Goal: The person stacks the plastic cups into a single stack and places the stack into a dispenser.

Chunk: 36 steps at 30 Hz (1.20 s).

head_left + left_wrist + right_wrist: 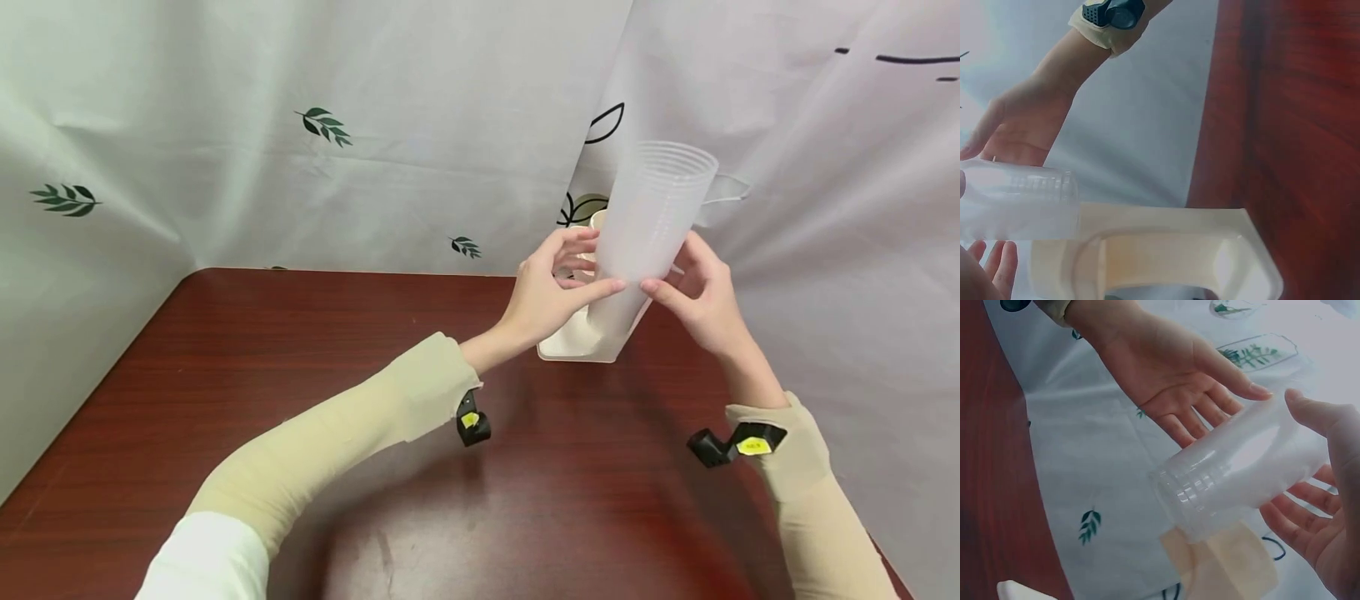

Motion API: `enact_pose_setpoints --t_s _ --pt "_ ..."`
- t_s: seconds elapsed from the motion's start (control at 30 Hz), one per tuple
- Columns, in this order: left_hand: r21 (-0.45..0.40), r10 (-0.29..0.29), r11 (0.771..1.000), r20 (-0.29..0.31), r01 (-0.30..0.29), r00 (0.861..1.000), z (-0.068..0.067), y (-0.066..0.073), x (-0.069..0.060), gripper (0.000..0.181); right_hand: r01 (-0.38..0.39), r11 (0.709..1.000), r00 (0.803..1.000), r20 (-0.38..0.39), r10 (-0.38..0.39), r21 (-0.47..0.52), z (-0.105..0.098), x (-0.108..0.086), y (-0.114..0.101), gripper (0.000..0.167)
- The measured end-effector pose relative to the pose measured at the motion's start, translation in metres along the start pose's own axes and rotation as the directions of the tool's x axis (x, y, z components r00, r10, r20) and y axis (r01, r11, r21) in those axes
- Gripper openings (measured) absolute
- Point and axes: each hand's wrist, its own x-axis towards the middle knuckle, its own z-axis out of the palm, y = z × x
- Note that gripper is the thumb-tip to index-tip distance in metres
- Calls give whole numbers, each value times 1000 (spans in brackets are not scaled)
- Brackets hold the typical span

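A stack of translucent plastic cups [654, 212] stands slightly tilted, rims upward, between the two hands. My left hand [551, 287] holds its left side, thumb in front and fingers behind. Opposite it, my right hand [705, 292] grips the right side, thumb on the near face. Behind and below the stack is a cream-coloured plastic holder [573, 343] with an opening in its body, seen more fully as a pale frame [1166, 219] in the left wrist view. The lower end of the cups overlaps the holder; whether they touch cannot be told.
The holder stands on a dark red wooden table [337, 350] near its back right. A pale curtain [375, 167] printed with leaves hangs behind the table and along its sides. Each wrist carries a small black camera [472, 421] over a beige sleeve.
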Motion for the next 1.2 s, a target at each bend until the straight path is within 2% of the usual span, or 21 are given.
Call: enact_pose_setpoints --t_s 0.33,0.43,0.7,0.83,1.03,1.2 --pt "1 -44 999 -24 44 999 -2 20 25 57 11 1000 999 -47 -11 -12 -5 29 -11 47" --pt "-6 -30 1000 -31 30 999 -2 24 32 56 6 1000 998 -67 -6 2 -6 36 -13 45" --pt "60 -12 998 -75 16 997 -2 32 53 59 72 997 992 -102 -72 1 -12 58 -10 45" --pt "66 -4 998 -73 9 997 -1 35 63 60 81 997 990 -118 -80 6 -14 67 -13 48" --pt "78 20 997 -63 -15 998 -1 39 73 61 40 999 989 -142 -35 32 -15 77 -17 53" --pt "103 23 995 -47 -19 999 -1 34 76 60 14 999 992 -129 -9 35 -17 78 -9 54"
